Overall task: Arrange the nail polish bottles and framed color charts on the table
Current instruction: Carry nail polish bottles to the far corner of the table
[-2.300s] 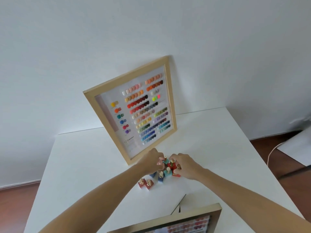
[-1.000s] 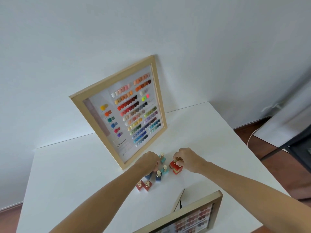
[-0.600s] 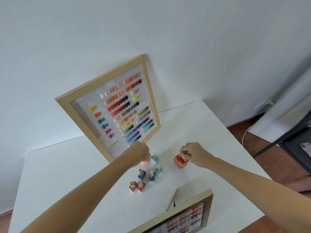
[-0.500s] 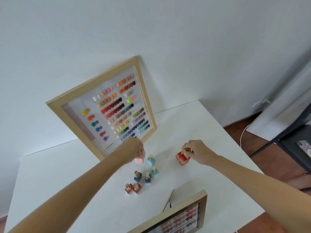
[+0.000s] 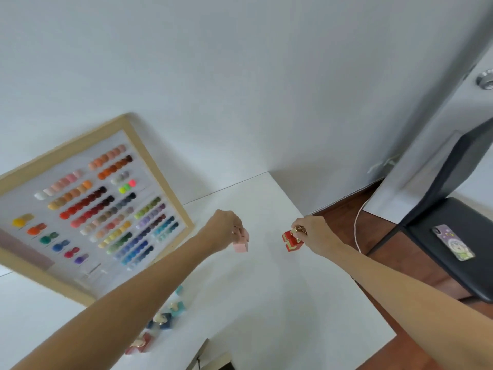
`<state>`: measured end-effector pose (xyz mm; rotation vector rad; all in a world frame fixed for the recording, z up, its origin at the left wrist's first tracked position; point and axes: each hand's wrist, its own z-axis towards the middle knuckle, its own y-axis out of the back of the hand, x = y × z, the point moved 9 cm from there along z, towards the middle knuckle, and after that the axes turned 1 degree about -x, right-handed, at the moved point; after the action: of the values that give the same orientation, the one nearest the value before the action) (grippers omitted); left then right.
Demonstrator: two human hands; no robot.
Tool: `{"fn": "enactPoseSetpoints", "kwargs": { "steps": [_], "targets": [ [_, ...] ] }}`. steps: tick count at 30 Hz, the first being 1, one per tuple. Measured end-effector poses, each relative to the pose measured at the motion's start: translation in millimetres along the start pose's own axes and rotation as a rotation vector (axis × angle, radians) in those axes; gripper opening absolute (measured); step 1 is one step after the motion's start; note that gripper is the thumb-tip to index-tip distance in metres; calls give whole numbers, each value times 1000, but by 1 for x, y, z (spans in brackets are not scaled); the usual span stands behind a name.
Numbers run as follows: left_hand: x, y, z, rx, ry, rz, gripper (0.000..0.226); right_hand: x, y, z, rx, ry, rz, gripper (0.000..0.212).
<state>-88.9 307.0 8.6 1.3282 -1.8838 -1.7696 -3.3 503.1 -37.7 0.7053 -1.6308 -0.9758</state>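
Observation:
My left hand (image 5: 225, 228) grips two pink nail polish bottles (image 5: 241, 243) by their caps, just above the white table (image 5: 266, 303). My right hand (image 5: 310, 232) grips two red bottles (image 5: 292, 243) by their gold caps, to the right of the pink ones. A large wood-framed color chart (image 5: 88, 206) leans on the wall at the left. Several blue, teal and red bottles (image 5: 164, 320) stand on the table, partly hidden under my left forearm. A corner of a second frame (image 5: 213, 361) shows at the bottom edge.
The table's right edge (image 5: 354, 281) runs close to my right arm, with brown floor beyond. A black chair (image 5: 453, 252) with a phone (image 5: 453, 243) on its seat stands at the right. A white cable (image 5: 357, 225) lies on the floor by the wall.
Both hands have lifted bottles out of the cluster and carried them toward the table's far right, the left with pink ones, the right with red ones. The view has swung right.

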Motion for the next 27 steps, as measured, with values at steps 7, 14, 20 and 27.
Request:
{"fn": "enactPoseSetpoints", "kwargs": {
  "steps": [7,14,20,27],
  "targets": [
    [-60,-67,69,64,17,-104,28,-49,4,21,6,-62,48,20],
    [-83,-101,105,93,94,-14,24,-64,-9,33,6,-83,74,19],
    [-82,-118,116,72,118,-42,23,-72,-13,38,-3,-111,96,20],
    [-85,-120,116,78,116,-96,22,-69,-14,39,7,-104,116,25]
  ]
}}
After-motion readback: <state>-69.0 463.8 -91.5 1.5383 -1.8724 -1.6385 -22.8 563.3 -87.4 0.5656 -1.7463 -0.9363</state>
